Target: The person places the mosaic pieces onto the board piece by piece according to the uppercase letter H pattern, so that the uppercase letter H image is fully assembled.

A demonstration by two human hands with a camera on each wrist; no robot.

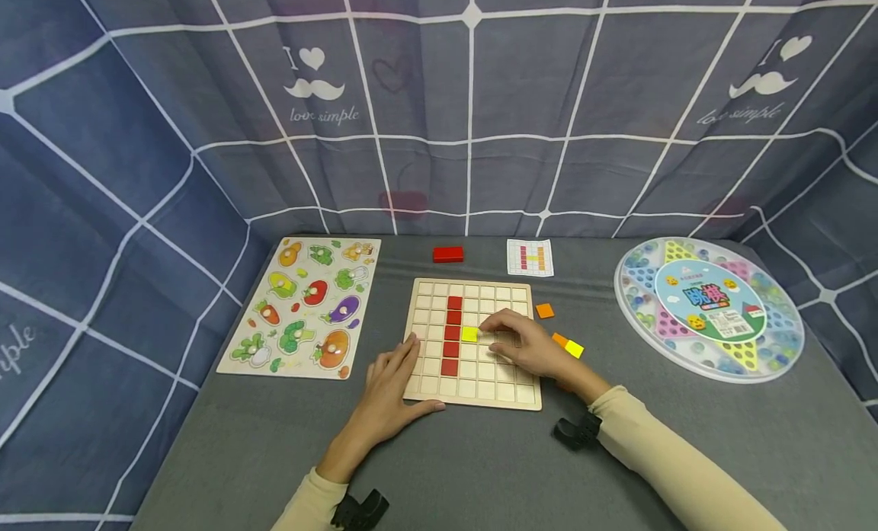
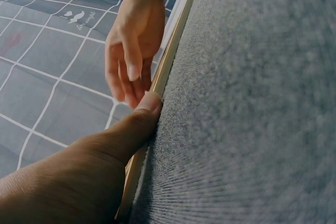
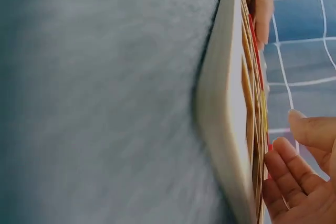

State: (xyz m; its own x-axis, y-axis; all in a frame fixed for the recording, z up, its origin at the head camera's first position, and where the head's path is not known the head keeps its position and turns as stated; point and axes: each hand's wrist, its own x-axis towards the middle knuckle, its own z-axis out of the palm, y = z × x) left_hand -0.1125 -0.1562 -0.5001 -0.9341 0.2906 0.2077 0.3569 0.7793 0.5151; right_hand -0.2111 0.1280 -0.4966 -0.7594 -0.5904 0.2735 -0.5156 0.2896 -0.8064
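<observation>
Left hand (image 1: 389,384): fingers were straight, touched board (image 1: 480,402) at its left edge | Right hand (image 1: 524,344): was half open, held nothing | Yellow square (image 1: 469,334): lay on board, just beside red squares (image 1: 450,349)

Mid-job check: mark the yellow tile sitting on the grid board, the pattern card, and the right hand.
Yellow tile (image 1: 469,334): head view, middle of its top face.
Pattern card (image 1: 530,257): head view, middle of its printed design.
Right hand (image 1: 531,347): head view, back of the hand.

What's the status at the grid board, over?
Left hand touching grid board. Right hand above it, beside yellow tile. Five red tiles in a column. Right hand partly blocks head view.
</observation>
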